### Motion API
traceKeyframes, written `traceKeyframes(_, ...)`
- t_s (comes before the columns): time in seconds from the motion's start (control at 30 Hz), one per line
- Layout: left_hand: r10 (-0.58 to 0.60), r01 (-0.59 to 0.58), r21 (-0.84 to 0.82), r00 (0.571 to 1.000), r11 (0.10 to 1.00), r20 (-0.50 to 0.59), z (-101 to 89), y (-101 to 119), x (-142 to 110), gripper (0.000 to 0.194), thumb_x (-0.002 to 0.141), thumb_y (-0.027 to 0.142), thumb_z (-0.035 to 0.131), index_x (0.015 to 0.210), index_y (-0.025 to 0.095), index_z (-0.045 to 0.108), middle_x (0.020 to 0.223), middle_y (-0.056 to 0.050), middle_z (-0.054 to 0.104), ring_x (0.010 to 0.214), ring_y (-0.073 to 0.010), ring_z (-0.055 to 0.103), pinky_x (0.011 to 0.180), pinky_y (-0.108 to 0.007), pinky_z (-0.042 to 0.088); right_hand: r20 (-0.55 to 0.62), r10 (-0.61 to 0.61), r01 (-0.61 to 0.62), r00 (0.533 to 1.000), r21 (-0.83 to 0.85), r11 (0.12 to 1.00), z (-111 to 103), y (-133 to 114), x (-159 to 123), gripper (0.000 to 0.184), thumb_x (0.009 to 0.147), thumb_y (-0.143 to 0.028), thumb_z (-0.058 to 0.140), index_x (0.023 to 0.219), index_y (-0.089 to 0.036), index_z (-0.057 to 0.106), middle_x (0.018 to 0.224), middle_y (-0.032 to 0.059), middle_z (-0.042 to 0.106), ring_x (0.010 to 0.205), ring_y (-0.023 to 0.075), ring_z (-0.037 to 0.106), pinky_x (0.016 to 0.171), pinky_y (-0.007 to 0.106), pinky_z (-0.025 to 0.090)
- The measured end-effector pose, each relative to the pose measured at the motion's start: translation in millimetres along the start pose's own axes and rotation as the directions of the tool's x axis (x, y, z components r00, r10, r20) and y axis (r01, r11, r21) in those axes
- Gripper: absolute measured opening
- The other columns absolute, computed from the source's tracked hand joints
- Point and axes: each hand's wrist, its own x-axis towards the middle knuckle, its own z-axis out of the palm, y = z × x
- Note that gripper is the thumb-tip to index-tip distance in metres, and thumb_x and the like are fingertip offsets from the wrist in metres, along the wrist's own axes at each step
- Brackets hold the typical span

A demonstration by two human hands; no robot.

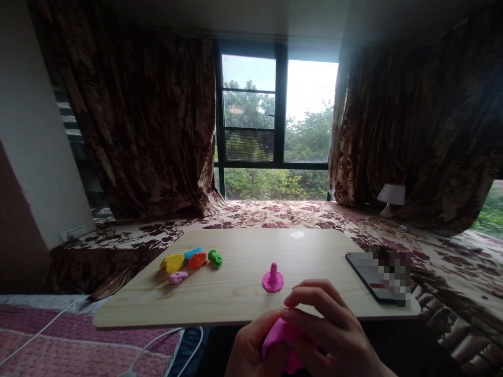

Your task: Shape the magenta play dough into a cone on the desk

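A piece of bright pink modelling clay [288,337] is between my two hands, just off the table's near edge. My left hand [247,343] curls around its left side. My right hand [334,324] closes over it from the right, fingers bent and touching the clay. Fingers cover much of the piece, so its full shape is hidden. Just beyond my hands, a pink clay disc with an upright stem [272,280] stands on the wooden tabletop [236,301].
Lumps of clay lie at the table's left: yellow [172,263], blue [192,254], orange [197,260], green [215,258] and light pink [178,278]. A phone or tablet [369,277], partly pixelated, lies at the right edge. A small white piece [297,235] rests at the back.
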Motion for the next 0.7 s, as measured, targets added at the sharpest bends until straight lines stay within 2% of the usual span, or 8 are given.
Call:
traceKeyframes(0.13,0.013,-0.013,0.012,1.000,1.000,-0.017,1.1,2.2,1.0,0.023,0.076,0.027,0.057,0.093,0.018,0.069,0.058,0.003,0.055,0.052,-0.0100,0.047,0.056,-0.019,0.044,-0.018,-0.045,0.045,0.999,-0.034,0.998,-1.3,-2.1,3.0,0.027,0.072,-0.002,0.066,0.096,-0.014,0.064,0.090,0.0080,0.062,0.088,0.0192,0.052,0.073,0.030,0.052)
traceKeyframes(0.23,0.017,-0.018,-0.034,0.999,0.999,-0.032,1.5,3.6,1.9,0.023,0.074,0.028,0.059,0.092,0.018,0.069,0.062,0.001,0.059,0.061,-0.0140,0.054,0.059,-0.021,0.046,-0.009,-0.079,0.079,0.997,-0.038,0.996,0.2,-1.2,0.5,0.032,0.072,-0.004,0.067,0.102,-0.014,0.061,0.090,0.0072,0.063,0.089,0.0190,0.053,0.076,0.031,0.051)
traceKeyframes(0.33,-0.050,0.038,-0.132,0.995,0.991,-0.088,2.0,5.9,2.0,0.024,0.074,0.031,0.061,0.093,0.018,0.069,0.072,-0.001,0.065,0.071,-0.0173,0.059,0.061,-0.021,0.047,0.022,0.023,-0.022,0.999,-0.056,0.998,0.4,1.7,-5.1,0.041,0.073,-0.011,0.068,0.112,-0.014,0.057,0.104,0.0109,0.059,0.100,0.0226,0.050,0.083,0.036,0.050)
traceKeyframes(0.43,-0.078,0.055,-0.168,0.988,0.984,-0.136,3.2,7.8,0.5,0.028,0.072,0.035,0.064,0.094,0.019,0.069,0.075,-0.002,0.068,0.074,-0.0178,0.062,0.066,-0.022,0.049,-0.020,0.113,-0.114,0.993,-0.070,0.991,-1.6,3.7,-8.8,0.038,0.075,-0.008,0.063,0.111,-0.015,0.058,0.105,0.0115,0.057,0.101,0.0223,0.050,0.082,0.036,0.050)
traceKeyframes(0.53,-0.028,0.015,-0.080,0.986,0.997,-0.164,4.6,6.7,-1.8,0.030,0.071,0.036,0.065,0.095,0.019,0.068,0.080,-0.002,0.071,0.078,-0.0196,0.065,0.068,-0.022,0.050,-0.046,0.083,-0.086,0.995,-0.080,0.993,-3.4,3.4,-8.3,0.033,0.074,-0.002,0.060,0.103,-0.017,0.063,0.098,0.0095,0.059,0.095,0.0205,0.053,0.076,0.033,0.052)
traceKeyframes(0.63,0.075,-0.056,0.081,0.962,0.995,-0.263,4.0,2.9,-3.7,0.030,0.069,0.029,0.067,0.098,0.023,0.068,0.095,-0.003,0.072,0.091,-0.0217,0.064,0.082,-0.026,0.049,-0.084,0.027,-0.038,0.996,-0.128,0.991,-3.7,2.5,-7.1,0.034,0.072,0.000,0.061,0.103,-0.015,0.063,0.094,0.0098,0.061,0.091,0.0206,0.054,0.073,0.033,0.052)
traceKeyframes(0.7,0.113,-0.072,0.152,0.954,0.986,-0.278,2.4,0.4,-4.4,0.031,0.068,0.026,0.067,0.099,0.025,0.068,0.100,-0.003,0.071,0.093,-0.0221,0.064,0.086,-0.028,0.048,-0.095,0.010,-0.024,0.995,-0.148,0.989,-3.2,1.9,-7.2,0.034,0.072,-0.001,0.061,0.103,-0.015,0.063,0.093,0.0099,0.061,0.091,0.0209,0.054,0.073,0.033,0.052)
